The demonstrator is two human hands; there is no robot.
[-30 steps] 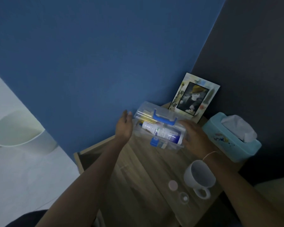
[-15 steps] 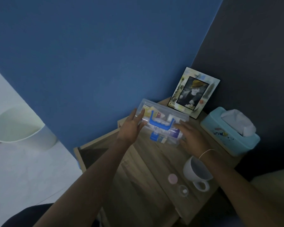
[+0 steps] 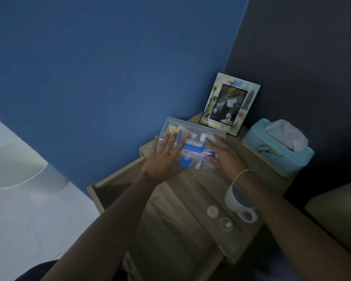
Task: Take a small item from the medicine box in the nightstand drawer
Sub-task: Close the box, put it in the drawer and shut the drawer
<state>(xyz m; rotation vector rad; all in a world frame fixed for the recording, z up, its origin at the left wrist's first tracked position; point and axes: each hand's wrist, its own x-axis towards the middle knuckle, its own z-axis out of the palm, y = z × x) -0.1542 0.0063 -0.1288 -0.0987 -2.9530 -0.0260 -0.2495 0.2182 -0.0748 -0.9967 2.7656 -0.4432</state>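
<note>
A clear plastic medicine box (image 3: 195, 132) with a blue handle (image 3: 193, 148) and blue latch rests on the wooden nightstand top (image 3: 176, 201), near the blue wall. Packets and a bottle show through its shut lid. My left hand (image 3: 164, 159) lies over the box's left end with fingers spread across the lid. On the right end sits my right hand (image 3: 225, 157), fingers on the lid and thumb at the front edge. Below and left of the box, the nightstand drawer (image 3: 109, 191) stands pulled out, its inside dark.
A white mug (image 3: 236, 199), a pink cap (image 3: 212, 211) and a small clear round container (image 3: 226, 224) sit at the front right of the top. A teal tissue box (image 3: 276, 155) and a photo frame (image 3: 229, 102) stand behind. A white bin (image 3: 14, 169) is on the floor left.
The box was tilted and held up a second ago; it has come down flat onto the nightstand top. My left hand has moved from its left side onto the lid.
</note>
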